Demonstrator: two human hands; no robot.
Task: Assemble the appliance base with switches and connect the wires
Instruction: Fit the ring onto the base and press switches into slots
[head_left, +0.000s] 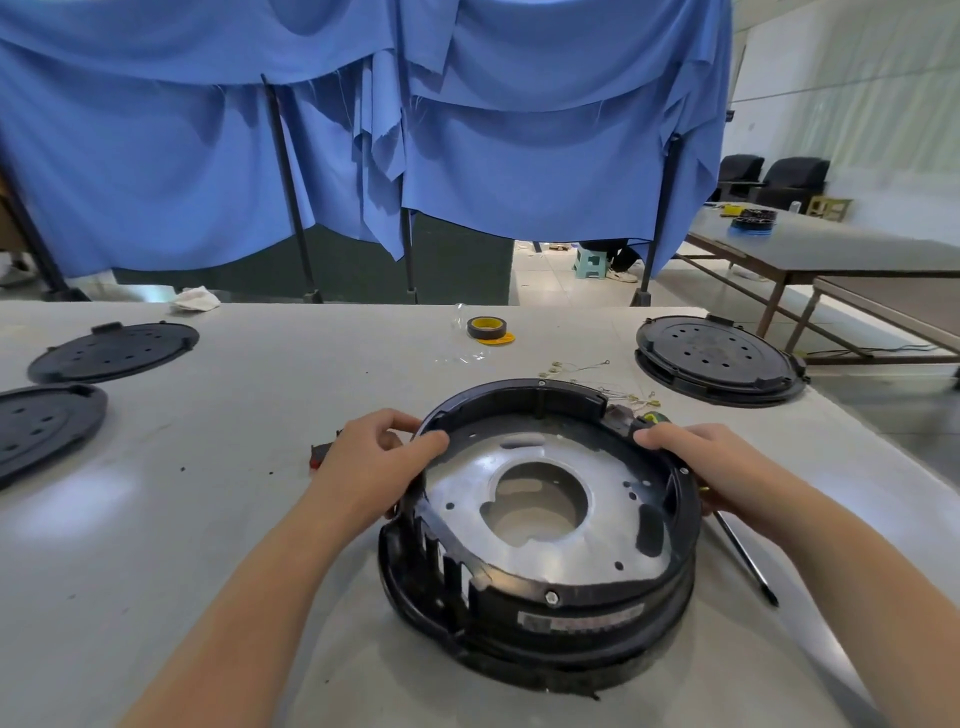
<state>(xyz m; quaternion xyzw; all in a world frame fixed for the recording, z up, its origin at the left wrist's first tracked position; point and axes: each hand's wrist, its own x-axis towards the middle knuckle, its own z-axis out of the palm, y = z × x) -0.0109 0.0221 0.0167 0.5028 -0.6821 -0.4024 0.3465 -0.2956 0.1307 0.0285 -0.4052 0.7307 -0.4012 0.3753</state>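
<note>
Both the left hand (376, 462) and right hand (711, 462) curl fingers over the round black plastic appliance base (540, 525) rim, apparently steadying it for switch fitting.

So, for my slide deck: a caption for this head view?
Both hands, left and right, grip the black appliance base on the grey table.

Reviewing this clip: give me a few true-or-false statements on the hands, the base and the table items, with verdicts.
1. Both hands, left and right, grip the appliance base rim. True.
2. The tape roll lies inside the base. False: it lies on the table beyond it.
3. A screwdriver lies right of the base. True.
4. The black disc covers are stacked on the base. False: they lie apart on the table.
</note>
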